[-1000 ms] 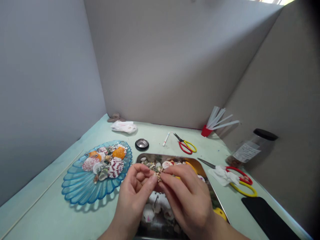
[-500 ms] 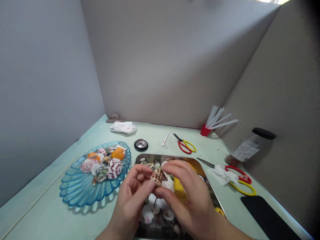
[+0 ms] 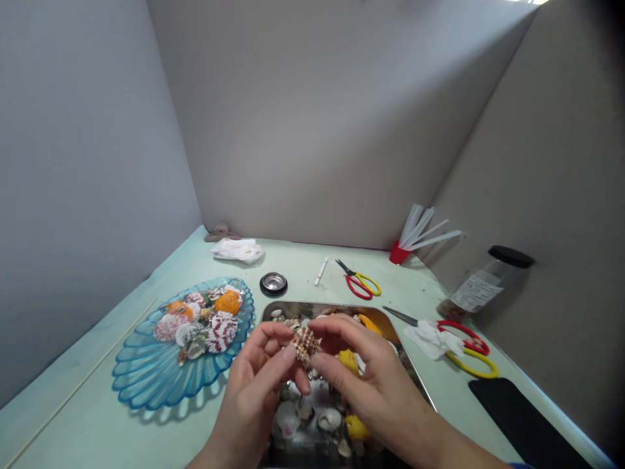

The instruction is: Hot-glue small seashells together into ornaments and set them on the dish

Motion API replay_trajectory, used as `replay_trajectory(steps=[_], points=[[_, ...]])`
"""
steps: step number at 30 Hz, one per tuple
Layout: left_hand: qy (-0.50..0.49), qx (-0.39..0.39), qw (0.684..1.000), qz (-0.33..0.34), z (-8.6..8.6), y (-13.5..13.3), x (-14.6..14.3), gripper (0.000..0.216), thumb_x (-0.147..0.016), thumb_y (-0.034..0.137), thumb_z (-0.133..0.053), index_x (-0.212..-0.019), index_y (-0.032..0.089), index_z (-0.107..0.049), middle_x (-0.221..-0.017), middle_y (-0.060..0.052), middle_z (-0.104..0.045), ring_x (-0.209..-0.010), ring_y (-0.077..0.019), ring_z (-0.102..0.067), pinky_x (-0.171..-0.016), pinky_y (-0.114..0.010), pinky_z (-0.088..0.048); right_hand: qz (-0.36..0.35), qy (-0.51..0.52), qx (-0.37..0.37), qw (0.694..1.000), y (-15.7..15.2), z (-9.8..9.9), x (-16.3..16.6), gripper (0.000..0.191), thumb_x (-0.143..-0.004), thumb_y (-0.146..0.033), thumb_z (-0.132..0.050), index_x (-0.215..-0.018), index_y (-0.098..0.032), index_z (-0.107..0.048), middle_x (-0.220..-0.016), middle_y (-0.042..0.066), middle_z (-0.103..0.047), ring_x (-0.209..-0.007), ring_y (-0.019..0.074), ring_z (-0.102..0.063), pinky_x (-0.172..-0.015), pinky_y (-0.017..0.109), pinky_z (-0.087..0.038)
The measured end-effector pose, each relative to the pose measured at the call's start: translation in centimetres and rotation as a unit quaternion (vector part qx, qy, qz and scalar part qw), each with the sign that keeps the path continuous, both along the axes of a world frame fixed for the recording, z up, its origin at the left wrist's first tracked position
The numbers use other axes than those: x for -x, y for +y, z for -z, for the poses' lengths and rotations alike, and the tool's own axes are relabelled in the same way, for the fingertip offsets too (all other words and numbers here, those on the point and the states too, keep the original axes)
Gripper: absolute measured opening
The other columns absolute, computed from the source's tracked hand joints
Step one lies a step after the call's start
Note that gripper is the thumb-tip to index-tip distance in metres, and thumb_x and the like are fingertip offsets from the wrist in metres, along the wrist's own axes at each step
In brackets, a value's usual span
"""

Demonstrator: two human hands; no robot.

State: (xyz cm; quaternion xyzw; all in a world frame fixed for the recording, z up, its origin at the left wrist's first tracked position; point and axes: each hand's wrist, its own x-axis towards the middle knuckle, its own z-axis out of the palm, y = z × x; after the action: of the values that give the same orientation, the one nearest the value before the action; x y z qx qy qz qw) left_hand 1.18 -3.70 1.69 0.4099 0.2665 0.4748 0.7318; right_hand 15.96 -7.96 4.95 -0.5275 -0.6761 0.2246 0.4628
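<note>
Between the hands, above the tray, sits a shell, brown and pale. Half a second ago its striped side showed, a point aimed toward the right hand; now it is turned so that a knobblier face shows. A second ago fingertips covered most of it, so this looser hold seems to suit turning it and looking it over. The left hand pinches it, thumb in front. The right hand curves around the other side, thumb and fingers apart; whether they press on the shell cannot be told. Its shifted palm has also uncovered a yellow piece below.

Behind the fingers, the far side of the shell is hidden. Under the hands, many small things in the tray are covered or run together. Beyond the right hand, a tissue hides the middle of the scissors, the print on the jar is too small to read, and a black slab is cut off by the bottom edge.
</note>
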Motion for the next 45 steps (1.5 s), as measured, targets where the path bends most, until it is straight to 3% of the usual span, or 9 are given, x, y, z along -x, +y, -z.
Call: replay_trajectory(steps=[6,11,25,39,45], points=[[0.067,-0.057,0.995,-0.05,0.0,-0.4,-0.5,0.018,-0.076,0.027,-0.066,-0.088,0.018,-0.057,-0.063,0.003,-0.061,-0.049,-0.0104,-0.056,-0.052,-0.022,-0.044,0.005,0.06,0.05,0.997,0.3,0.0,0.0,0.021,-0.081,-0.013,-0.059,-0.1,-0.024,-0.059,-0.09,-0.002,-0.065,-0.078,0.0123,-0.061,-0.073,0.027,-0.049],[0.097,-0.052,0.99,-0.091,-0.5,-0.9,-0.8,0.021,-0.075,0.028,-0.067,-0.091,0.018,-0.06,-0.065,0.002,-0.065,-0.049,-0.0097,-0.056,-0.052,-0.021,-0.045,-0.001,0.093,0.046,0.995,0.1,-0.2,0.0,0.021,-0.08,-0.011,-0.059,-0.097,-0.024,-0.059,-0.088,-0.003,-0.065,-0.078,0.011,-0.061,-0.072,0.024,-0.049],[0.104,-0.046,0.99,-0.082,-0.7,-0.7,-0.6,0.02,-0.069,0.026,-0.072,-0.086,0.018,-0.066,-0.055,0.002,-0.063,-0.046,-0.0104,-0.057,-0.048,-0.019,-0.045,-0.001,0.108,0.025,0.994,0.1,0.0,0.1,0.02,-0.079,-0.012,-0.06,-0.096,-0.023,-0.058,-0.087,-0.002,-0.064,-0.078,0.0117,-0.061,-0.073,0.024,-0.049],[0.161,-0.113,0.977,-0.088,-0.6,-0.3,-0.1,0.014,-0.072,0.024,-0.07,-0.085,0.018,-0.069,-0.057,0.002,-0.065,-0.049,-0.0103,-0.059,-0.05,-0.018,-0.048,0.002,0.062,0.022,0.998,0.1,0.4,0.0,0.02,-0.082,-0.013,-0.059,-0.098,-0.025,-0.056,-0.091,-0.004,-0.061,-0.082,0.0113,-0.058,-0.076,0.025,-0.046],[0.194,-0.182,0.959,-0.095,0.1,-0.2,0.2,0.013,-0.077,0.026,-0.065,-0.089,0.02,-0.067,-0.062,0.003,-0.065,-0.053,-0.0097,-0.06,-0.053,-0.017,-0.048,0.007,0.049,0.036,0.998,0.0,0.4,0.0,0.019,-0.082,-0.015,-0.06,-0.097,-0.026,-0.056,-0.092,-0.004,-0.06,-0.083,0.0109,-0.057,-0.077,0.024,-0.045]])
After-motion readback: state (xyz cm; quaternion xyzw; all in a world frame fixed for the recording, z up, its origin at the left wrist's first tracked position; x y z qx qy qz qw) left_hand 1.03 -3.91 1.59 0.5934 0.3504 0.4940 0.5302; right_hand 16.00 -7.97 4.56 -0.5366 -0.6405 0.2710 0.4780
